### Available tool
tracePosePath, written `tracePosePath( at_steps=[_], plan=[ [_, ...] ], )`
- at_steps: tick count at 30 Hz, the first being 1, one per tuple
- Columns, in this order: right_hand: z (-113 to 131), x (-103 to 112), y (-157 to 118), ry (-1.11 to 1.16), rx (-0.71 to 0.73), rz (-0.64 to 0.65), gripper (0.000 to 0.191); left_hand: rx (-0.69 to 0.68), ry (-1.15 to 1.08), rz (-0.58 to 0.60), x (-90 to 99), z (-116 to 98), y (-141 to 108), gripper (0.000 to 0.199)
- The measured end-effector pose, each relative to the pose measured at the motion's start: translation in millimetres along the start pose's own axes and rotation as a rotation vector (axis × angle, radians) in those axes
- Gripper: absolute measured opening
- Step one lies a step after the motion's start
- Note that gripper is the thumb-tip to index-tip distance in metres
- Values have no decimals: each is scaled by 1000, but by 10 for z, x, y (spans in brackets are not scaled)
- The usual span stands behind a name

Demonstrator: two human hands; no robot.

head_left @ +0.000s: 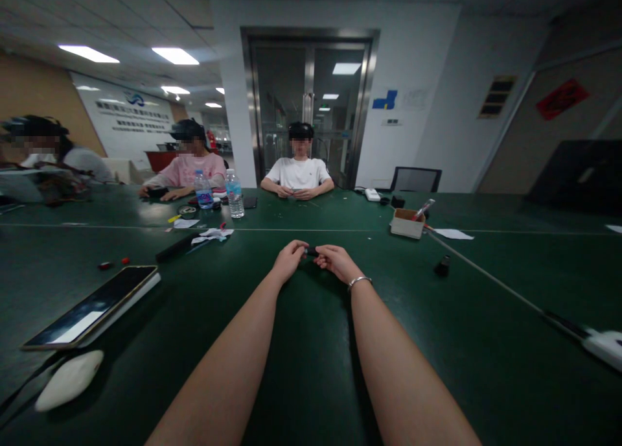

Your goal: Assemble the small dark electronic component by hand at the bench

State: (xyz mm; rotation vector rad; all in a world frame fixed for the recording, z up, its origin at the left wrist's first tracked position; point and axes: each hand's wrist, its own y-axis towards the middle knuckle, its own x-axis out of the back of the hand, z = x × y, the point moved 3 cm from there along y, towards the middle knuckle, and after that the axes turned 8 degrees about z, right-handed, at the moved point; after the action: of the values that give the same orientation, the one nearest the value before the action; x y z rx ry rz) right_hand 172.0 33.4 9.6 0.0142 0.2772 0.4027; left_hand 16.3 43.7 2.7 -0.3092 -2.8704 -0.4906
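Observation:
Between my two hands, just above the green table, is a small dark cylindrical object; its kind is too small to make out. My left hand pinches its left end, where a pale bluish bit shows near the fingertips. On the other end, the fingers of my right hand are closed, with a silver bracelet at that wrist. My fingers hide both ends of the object.
Left of my arms lie a phone on a white box and a white rounded object. Two water bottles stand farther back. To the right are a small box, a black object and a cable. Several people sit across the table.

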Motion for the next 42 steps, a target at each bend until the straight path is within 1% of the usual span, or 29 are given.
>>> tracePosePath(
  at_steps=[3, 7, 10, 14, 17, 19, 22, 23, 26, 27, 28, 29, 32, 35, 36, 38, 39, 40, 42],
  plan=[
    [-1, -1, 0, 0, -1, 8, 11, 24, -25, 6, 3, 4, 0, 28],
    [2, -6, -5, 3, 3, 11, 12, -10, -22, -2, 5, -42, -16, 22],
    [6, -11, -13, 6, 2, 6, 11, -8, -47, -13, 0, -56, -26, 23],
    [9, -11, -14, 16, -5, 2, 10, -55, -29, -33, 10, -55, -23, 20],
    [9, -8, -7, 17, -7, 5, 12, -85, -26, -59, 37, -78, -28, 22],
    [7, -3, -4, 12, -8, 2, 12, -97, -65, -56, 52, -108, -34, 24],
    [7, 7, -10, -4, -5, -1, 10, -74, -131, -35, 68, -127, -35, 27],
    [13, 10, -15, -12, 10, 3, 16, -65, -145, -31, 73, -124, -33, 28],
    [39, 6, -25, -21, 64, 32, 45, -58, -168, -35, 89, -99, -22, 29],
    [43, 4, -25, -19, 67, 37, 51, -63, -174, -38, 93, -92, -20, 29],
    [43, 3, -22, -17, 56, 36, 52, -70, -177, -36, 96, -87, -19, 30],
    [40, 2, -17, -17, 35, 28, 49, -75, -179, -33, 97, -84, -19, 30],
    [27, 0, -4, -39, -29, 6, 28, -69, -166, -19, 95, -90, -27, 31],
    [37, -6, -10, -41, -14, 21, 16, -42, -151, -18, 95, -94, -33, 31],
    [45, -8, -16, -27, 7, 30, 17, -35, -150, -20, 96, -93, -33, 30],
    [58, -14, -28, 5, 32, 50, 31, -34, -151, -25, 98, -86, -29, 30],
    [60, -16, -31, 16, 32, 53, 35, -38, -151, -23, 97, -83, -26, 29],
    [58, -18, -32, 20, 21, 50, 33, -42, -151, -21, 96, -80, -23, 29],
    [46, -19, -29, -7, -19, 40, 25, -44, -149, -16, 93, -78, -19, 29]
  ],
)
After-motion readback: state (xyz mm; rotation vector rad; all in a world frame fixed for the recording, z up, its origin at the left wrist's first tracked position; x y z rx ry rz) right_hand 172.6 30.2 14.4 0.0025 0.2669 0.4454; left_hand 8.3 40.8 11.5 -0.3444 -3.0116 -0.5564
